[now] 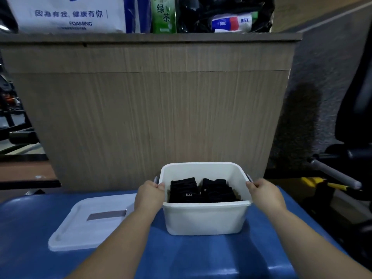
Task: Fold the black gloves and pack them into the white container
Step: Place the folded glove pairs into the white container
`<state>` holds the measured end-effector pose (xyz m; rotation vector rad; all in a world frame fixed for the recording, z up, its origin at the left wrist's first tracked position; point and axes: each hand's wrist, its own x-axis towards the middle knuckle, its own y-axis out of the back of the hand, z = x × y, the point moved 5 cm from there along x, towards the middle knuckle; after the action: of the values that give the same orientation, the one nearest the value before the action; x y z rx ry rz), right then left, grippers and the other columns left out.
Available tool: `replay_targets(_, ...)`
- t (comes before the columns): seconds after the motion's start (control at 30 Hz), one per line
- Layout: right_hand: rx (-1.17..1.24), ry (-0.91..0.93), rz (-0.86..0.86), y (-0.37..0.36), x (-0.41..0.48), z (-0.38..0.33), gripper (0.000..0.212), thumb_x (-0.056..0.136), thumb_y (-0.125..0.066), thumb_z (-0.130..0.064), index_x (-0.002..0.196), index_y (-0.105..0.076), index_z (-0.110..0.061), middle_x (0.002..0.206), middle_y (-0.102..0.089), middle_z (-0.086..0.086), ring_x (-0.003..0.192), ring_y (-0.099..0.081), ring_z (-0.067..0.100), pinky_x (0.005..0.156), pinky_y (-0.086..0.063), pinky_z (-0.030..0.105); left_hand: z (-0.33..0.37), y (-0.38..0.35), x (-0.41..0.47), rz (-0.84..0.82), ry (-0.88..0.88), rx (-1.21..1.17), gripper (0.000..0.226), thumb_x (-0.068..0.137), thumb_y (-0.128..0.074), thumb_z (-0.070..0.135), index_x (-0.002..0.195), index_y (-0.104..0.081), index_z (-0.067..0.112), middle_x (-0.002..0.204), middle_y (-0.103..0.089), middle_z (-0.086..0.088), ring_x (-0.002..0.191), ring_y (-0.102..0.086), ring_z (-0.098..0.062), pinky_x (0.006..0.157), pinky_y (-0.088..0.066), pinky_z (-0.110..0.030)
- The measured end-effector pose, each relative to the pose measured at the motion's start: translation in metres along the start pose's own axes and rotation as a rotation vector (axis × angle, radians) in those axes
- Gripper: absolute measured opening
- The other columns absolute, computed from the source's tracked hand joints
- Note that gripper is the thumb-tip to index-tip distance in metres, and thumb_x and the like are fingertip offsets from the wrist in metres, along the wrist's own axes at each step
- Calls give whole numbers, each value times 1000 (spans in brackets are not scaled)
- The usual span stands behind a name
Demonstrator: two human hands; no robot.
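Note:
The white container (205,217) stands on a blue surface (201,256) in front of me. Folded black gloves (186,191) lie inside it, one pile on the left and another (218,191) on the right, one with small white lettering. My left hand (150,195) grips the container's left rim by its handle. My right hand (264,195) grips the right rim the same way. The container's bottom is hidden under the gloves.
A white lid (88,222) with a grey strip lies flat to the left of the container. A tall cardboard box (149,109) rises right behind it, with bags and a green bottle (163,15) on top. Dark equipment and a grey bar (334,175) stand at the right.

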<state>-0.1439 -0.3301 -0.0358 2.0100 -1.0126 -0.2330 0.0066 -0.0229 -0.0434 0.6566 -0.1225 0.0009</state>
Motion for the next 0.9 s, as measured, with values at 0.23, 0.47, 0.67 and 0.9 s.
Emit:
replay_targets(0.23, 79, -43, -17, -2, 7, 6, 33, 96, -48, -41, 85, -62, -13, 78, -62, 6, 81, -57, 26, 59, -38, 32, 1, -8, 8, -1, 17, -8, 40, 96, -52, 31, 63, -40, 13, 65, -47, -3, 59, -45, -18, 50, -29, -28)
replay_targets(0.47, 67, -84, -27, -2, 7, 4, 35, 95, -46, -43, 85, -62, -13, 77, -61, 6, 77, -56, 24, 54, -36, 31, 3, -7, 10, -9, 20, 13, 38, 96, -52, 31, 64, -40, 13, 65, -47, -2, 58, -44, -16, 49, -28, -28)
replay_targets(0.67, 79, -136, -24, 0, 3, 5, 37, 93, -47, -47, 90, -61, -13, 81, -63, 7, 81, -58, 27, 61, -44, 34, 4, -4, 7, -23, 9, 20, 26, 94, -54, 32, 84, -54, 8, 84, -59, -7, 74, -53, -22, 57, -34, -29)
replay_targets(0.9, 85, -112, 169, 17, -18, -18, 32, 88, -53, -48, 104, -50, -20, 90, -60, 1, 83, -56, 25, 68, -50, 37, 5, 10, 1, -57, -24, -35, 21, 93, -58, 30, 100, -57, 10, 100, -62, -5, 85, -55, -21, 71, -40, -27)
